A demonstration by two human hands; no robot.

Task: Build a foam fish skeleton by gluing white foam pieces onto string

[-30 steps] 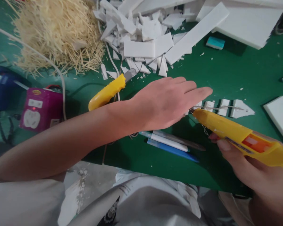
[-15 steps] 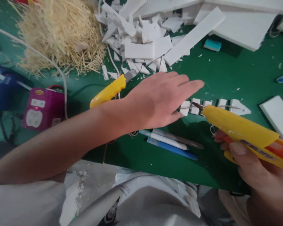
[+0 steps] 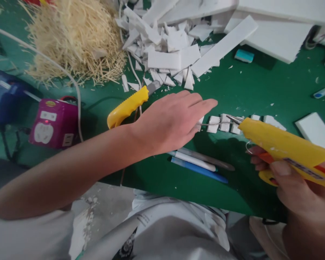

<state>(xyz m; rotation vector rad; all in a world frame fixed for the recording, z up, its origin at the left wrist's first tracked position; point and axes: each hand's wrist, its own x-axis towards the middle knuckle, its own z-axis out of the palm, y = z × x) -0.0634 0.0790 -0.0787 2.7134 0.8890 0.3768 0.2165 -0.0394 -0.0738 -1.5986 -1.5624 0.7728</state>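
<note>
My right hand (image 3: 295, 184) is wrapped round a yellow hot glue gun (image 3: 281, 139), its thumb along the near side. The gun's metal nozzle points left over a row of small white foam pieces (image 3: 213, 124) strung on a thin cord (image 3: 204, 124). Whether the tip touches them I cannot tell. At the row's far right is a pointed foam piece (image 3: 274, 121), partly behind the gun. Palm down, my left hand (image 3: 169, 122) lies at the row's left end with fingers stretched out. It partly covers a foam piece; its underside and thumb tip are hidden.
Pens (image 3: 199, 169) lie below my left hand. A yellow-handled cutter (image 3: 128, 106) rests behind my forearm. Foam scraps (image 3: 176, 54) and wood shavings (image 3: 78, 43) are heaped at the back. A magenta power adapter (image 3: 55, 122) stands left; a white foam block (image 3: 315, 130) lies right.
My left hand has slid left along the row, uncovering more foam pieces. The glue gun has shifted right, and its nozzle now shows over the pieces. The view has shifted slightly.
</note>
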